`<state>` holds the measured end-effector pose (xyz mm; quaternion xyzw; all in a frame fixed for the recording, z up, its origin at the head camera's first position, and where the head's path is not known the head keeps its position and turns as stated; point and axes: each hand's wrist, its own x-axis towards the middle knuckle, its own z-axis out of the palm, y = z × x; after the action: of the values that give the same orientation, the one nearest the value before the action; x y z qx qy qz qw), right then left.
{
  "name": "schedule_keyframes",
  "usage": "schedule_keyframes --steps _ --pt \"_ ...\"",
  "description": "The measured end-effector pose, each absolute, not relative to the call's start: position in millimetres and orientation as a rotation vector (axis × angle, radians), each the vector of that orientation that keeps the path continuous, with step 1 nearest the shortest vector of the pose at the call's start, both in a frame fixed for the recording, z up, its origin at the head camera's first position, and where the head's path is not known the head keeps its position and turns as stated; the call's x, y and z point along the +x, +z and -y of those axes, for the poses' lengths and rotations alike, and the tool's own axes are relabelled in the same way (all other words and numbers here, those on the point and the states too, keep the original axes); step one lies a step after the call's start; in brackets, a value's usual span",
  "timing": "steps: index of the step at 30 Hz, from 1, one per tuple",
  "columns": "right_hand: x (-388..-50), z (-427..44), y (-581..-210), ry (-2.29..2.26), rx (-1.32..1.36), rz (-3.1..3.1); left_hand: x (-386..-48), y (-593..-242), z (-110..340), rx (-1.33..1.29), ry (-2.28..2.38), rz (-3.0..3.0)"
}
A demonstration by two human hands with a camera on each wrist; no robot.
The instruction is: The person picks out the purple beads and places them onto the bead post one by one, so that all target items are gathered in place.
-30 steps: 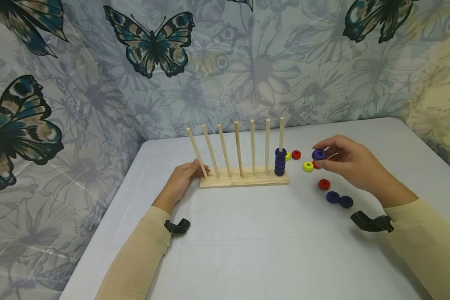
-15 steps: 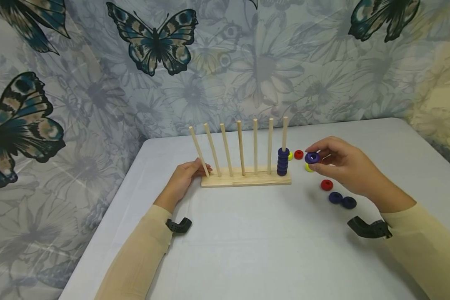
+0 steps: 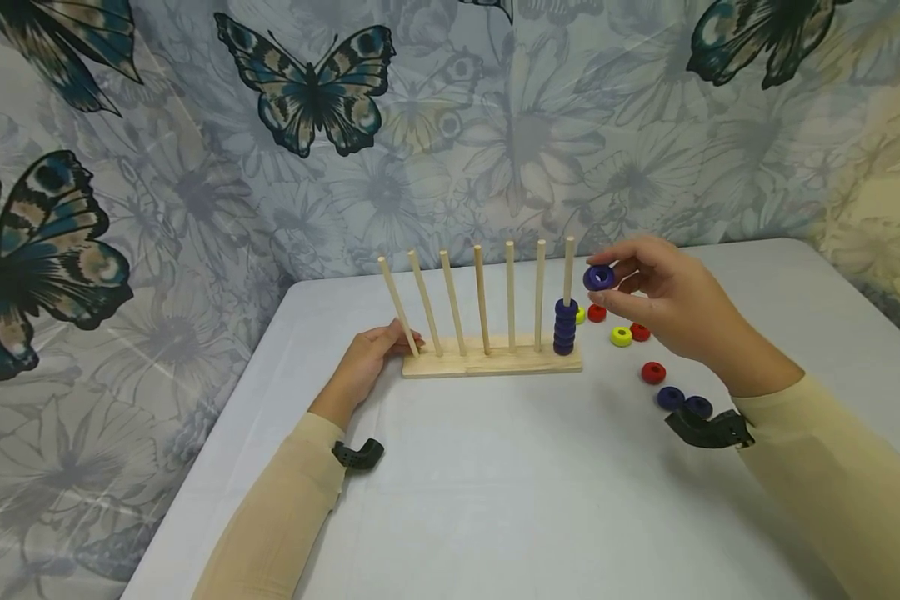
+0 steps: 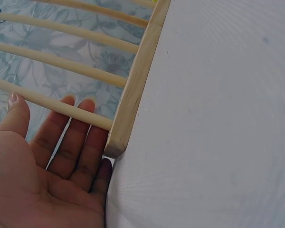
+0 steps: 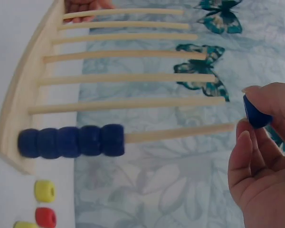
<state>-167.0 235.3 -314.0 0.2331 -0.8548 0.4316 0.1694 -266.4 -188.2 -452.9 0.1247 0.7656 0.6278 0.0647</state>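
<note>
five blue rings [image 3: 565, 327] on the peg [image 3: 568, 271] nearest the right hand [image 3: 667, 304], which pinches another blue ring [image 3: 590, 278] beside it, unthreaded. loose rings [image 3: 652, 372] lie off-peg below that hand; six pegs [image 3: 482, 300] toward the left hand [image 3: 366, 362] bare, its fingers loosely straight behind the end one.

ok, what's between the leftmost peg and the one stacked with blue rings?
Five bare pegs, standing in a row on the wooden base. Shows in the head view; the right wrist view agrees.
</note>
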Motion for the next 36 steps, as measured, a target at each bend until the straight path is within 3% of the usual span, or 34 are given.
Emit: schedule_keyframes --steps 10,36 --pt "-181.4 -219.7 -294.9 1.216 0.635 2.398 -266.0 -452.5 190.6 0.406 1.861 -2.339" --pt "-210.2 -214.8 -294.4 1.177 0.598 2.448 -265.4 -452.2 190.0 0.398 1.828 -2.379"
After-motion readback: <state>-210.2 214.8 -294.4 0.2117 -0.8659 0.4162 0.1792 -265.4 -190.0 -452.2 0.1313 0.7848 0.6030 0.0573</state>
